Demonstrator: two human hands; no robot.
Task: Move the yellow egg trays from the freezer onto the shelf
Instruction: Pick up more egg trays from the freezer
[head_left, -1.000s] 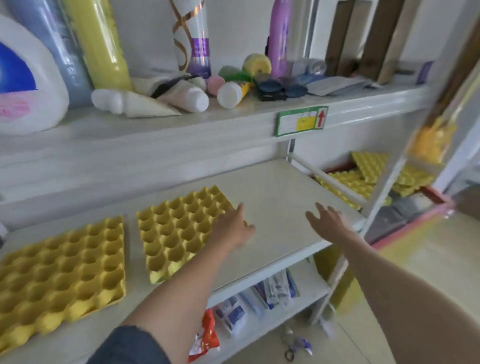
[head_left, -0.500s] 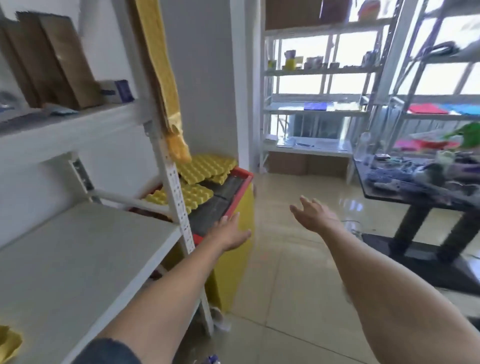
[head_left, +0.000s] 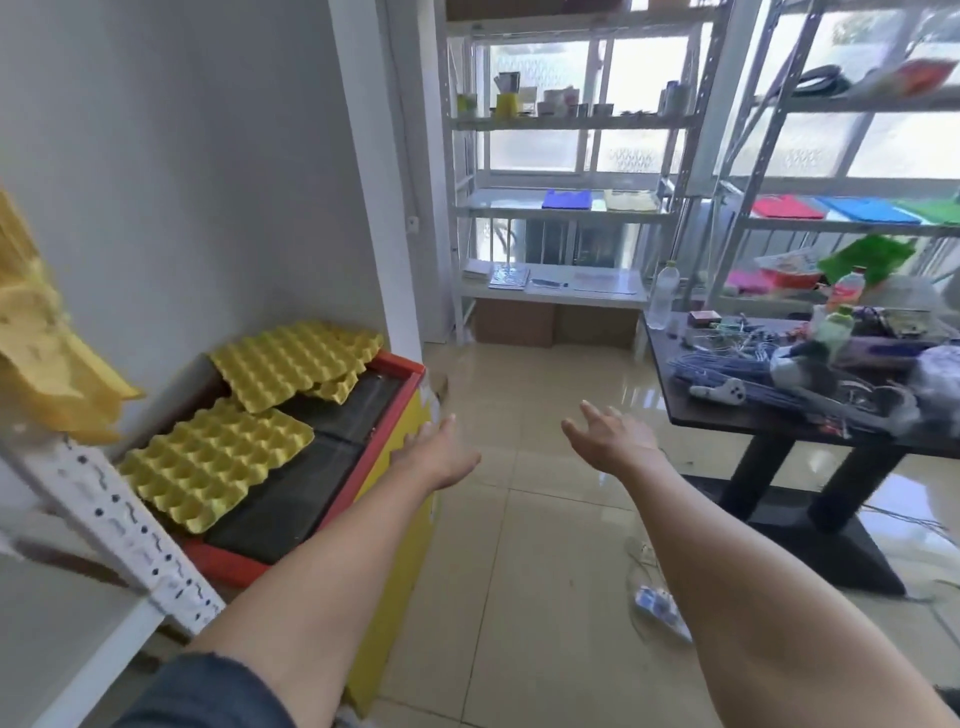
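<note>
Yellow egg trays lie on the dark glass lid of a red-rimmed yellow freezer (head_left: 400, 371) at the left. The nearer egg tray (head_left: 215, 462) lies flat; a far stack of egg trays (head_left: 293, 361) leans against the wall behind it. My left hand (head_left: 436, 452) is open and empty, hovering by the freezer's right front corner. Further right, my right hand (head_left: 610, 439) reaches out over the floor, open and empty. A corner of the white shelf (head_left: 67, 639) shows at the lower left, beside its perforated post (head_left: 135, 535).
A dark table (head_left: 727, 421) piled with cables and clutter stands at the right. White metal racks (head_left: 561, 205) line the windows at the back. A power strip (head_left: 660, 605) and cord lie on the tiled floor. A blurred yellow item (head_left: 41, 358) hangs at the left edge.
My view has swung right from the shelf, where two trays lie, to the freezer. Both empty hands have moved off the shelf and toward the freezer.
</note>
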